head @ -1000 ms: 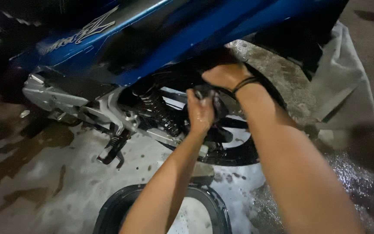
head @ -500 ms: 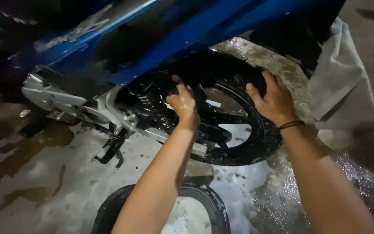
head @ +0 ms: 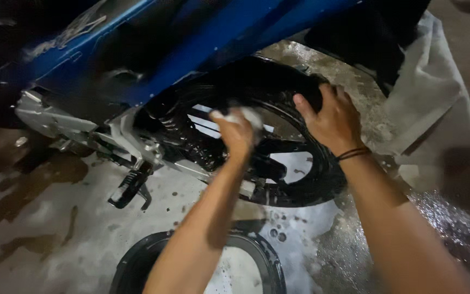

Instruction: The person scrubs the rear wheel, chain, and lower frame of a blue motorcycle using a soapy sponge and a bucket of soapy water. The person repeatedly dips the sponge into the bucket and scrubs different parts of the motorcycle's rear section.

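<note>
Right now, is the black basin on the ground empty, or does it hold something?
Not empty: the black basin holds white soapy foam, seen below the left hand.

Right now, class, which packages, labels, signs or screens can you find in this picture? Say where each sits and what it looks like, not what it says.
Decal: on the blue motorcycle body panel, upper left; slanted pale silver-white lettering and stripes, partly blurred.
No packages, signs or screens show.
</note>
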